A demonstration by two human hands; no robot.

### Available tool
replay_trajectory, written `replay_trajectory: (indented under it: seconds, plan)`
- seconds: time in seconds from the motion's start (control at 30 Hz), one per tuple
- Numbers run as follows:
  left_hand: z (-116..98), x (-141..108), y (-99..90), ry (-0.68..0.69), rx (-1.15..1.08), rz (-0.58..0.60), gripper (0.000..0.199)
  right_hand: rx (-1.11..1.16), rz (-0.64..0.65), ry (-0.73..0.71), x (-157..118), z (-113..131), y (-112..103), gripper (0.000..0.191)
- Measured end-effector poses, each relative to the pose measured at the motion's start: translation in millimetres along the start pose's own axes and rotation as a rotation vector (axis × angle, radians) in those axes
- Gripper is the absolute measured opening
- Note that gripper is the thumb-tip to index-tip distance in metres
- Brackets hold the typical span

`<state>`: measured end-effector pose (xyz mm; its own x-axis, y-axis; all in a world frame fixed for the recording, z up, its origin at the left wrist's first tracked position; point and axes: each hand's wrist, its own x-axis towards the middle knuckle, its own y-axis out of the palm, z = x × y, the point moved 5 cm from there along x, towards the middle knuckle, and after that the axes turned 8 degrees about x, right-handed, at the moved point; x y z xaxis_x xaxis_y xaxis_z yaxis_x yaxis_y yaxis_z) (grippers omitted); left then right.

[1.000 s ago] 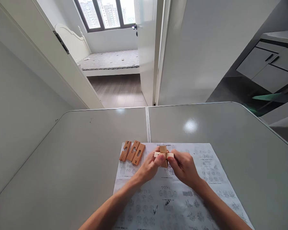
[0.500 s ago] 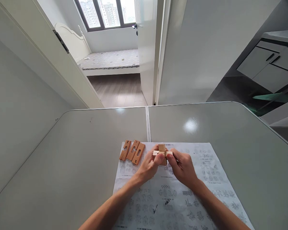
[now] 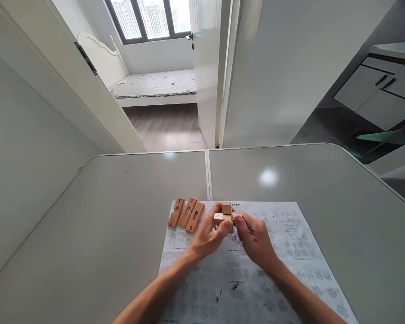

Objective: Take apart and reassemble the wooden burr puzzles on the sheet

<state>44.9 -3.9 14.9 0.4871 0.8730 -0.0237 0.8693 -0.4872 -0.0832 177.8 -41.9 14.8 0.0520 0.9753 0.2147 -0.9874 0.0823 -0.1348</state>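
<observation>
Both hands meet over the upper part of a printed diagram sheet [image 3: 280, 252]. Between them is a small wooden interlocking puzzle [image 3: 226, 209] made of crossed pale and tan blocks. My left hand [image 3: 212, 230] is closed around its left side, thumb across the front. My right hand [image 3: 256, 234] pinches the right end of the puzzle between thumb and fingers; its curled fingers are partly hidden. Left of the hands, three flat wooden pieces lie side by side on the sheet: a notched one [image 3: 173, 219], another notched one [image 3: 183, 219] and a slotted one [image 3: 191, 224].
The sheet lies on a grey table [image 3: 121, 234] with a white seam [image 3: 208, 175] down its middle. Past the far edge are an open door [image 3: 209, 67] and a bed [image 3: 155, 83]. A cabinet [image 3: 374, 90] stands at the right.
The puzzle has turned slightly in the hands, and the pale crossbar's right end is now covered by my right fingers. The loose pieces have stayed put.
</observation>
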Motion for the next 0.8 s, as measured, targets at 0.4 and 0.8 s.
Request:
replay_trajectory:
  seconds: [0.4,0.8]
  plan:
    - [-4,1,-5.8,0.134,0.201,-0.063,0.068,0.093,-0.01,0.098,-3,-1,6,0.063]
    - [-7,-4,-6.8,0.28,0.361,-0.245,0.058,0.313,0.11,0.257,1,-12,9,0.051]
